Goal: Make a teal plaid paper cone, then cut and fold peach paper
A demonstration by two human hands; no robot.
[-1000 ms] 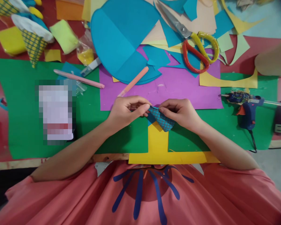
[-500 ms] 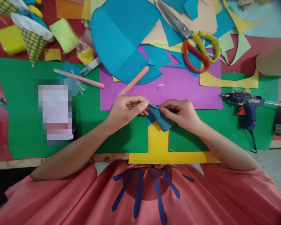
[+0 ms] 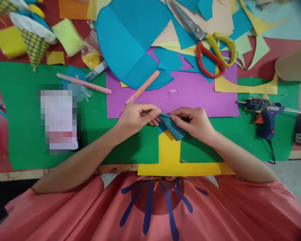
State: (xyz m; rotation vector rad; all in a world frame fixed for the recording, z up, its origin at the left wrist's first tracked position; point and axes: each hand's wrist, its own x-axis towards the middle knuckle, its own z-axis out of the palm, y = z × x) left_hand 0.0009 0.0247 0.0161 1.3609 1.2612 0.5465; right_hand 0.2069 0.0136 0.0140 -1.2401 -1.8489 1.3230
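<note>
Between my two hands hangs a small blue cone (image 3: pixel 175 129) with an orange grid pattern, its wide end pointing down to the right. The thumb and index finger of my left hand (image 3: pixel 140 115) pinch its narrow tip. My right hand (image 3: pixel 194 122) pinches its upper edge between thumb and fingers. Below the cone lies a yellow paper strip (image 3: pixel 169 150) that meets another yellow strip along the table's front edge. A bit of blue paper (image 3: pixel 161 128) shows just under the cone.
Red-and-yellow-handled scissors (image 3: pixel 200 36) lie on paper scraps at the back. A blue glue gun (image 3: pixel 267 120) rests at the right. Large blue paper circles (image 3: pixel 125 36), an orange pen (image 3: pixel 144 86), a pink pen (image 3: pixel 83 83) and a blurred-out phone-like object (image 3: pixel 60 117) lie around.
Both hands keep their pinch on the cone. My left fingertips have shifted very slightly along its tip; otherwise only a small camera shift shows.
</note>
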